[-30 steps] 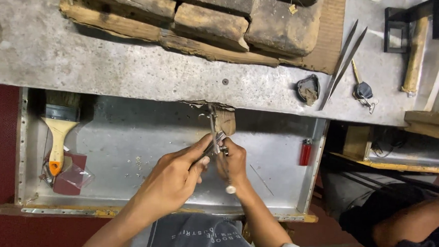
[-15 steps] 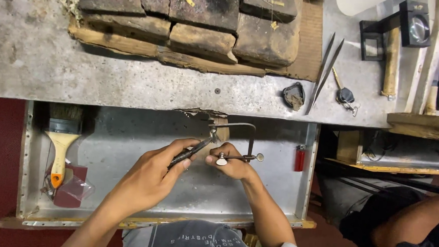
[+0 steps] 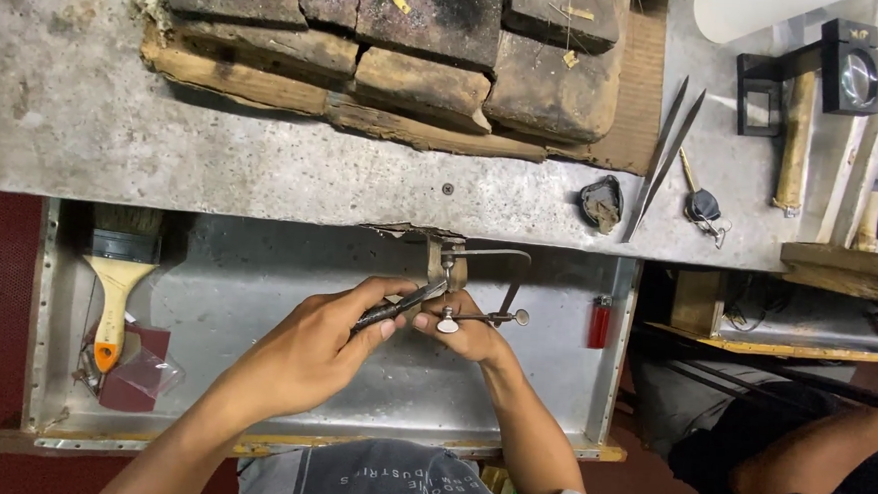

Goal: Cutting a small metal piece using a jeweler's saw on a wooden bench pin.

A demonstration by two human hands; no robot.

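Left hand (image 3: 319, 346) closed around dark handle (image 3: 396, 308) of jeweller's saw (image 3: 477, 284), thumb and forefinger pinching near the upper end. Handle long axis slanted, rising from lower left to upper right, pointing toward bench pin (image 3: 446, 262). Saw frame extending right from the handle tip: thin metal bow arching to the right and turning down to a thumbscrew (image 3: 521, 317) at its lower right corner. Blade probably running along the lower edge of the frame, too thin to confirm.

Right hand (image 3: 464, 334) clenched just beneath the bench pin, fingertips pressed against a small work piece, hidden by the fingers; a round silver knob (image 3: 447, 326) showing at the knuckles. Both hands close together, over the middle of metal tray (image 3: 258, 268) below the counter (image 3: 213, 155) edge.

In the tray, far left: paintbrush (image 3: 114, 290) with pale wooden handle, bristles upward, beside red plastic packet (image 3: 132, 376). At tray right wall: red lighter (image 3: 600, 323), upright.

On the counter, top: charred blocks (image 3: 420, 36) on a wooden board. To the right: long tweezers (image 3: 669, 154), key with dark fob (image 3: 700, 201), black loupe stand (image 3: 849, 73). Another person's arm (image 3: 818, 467) at lower right.
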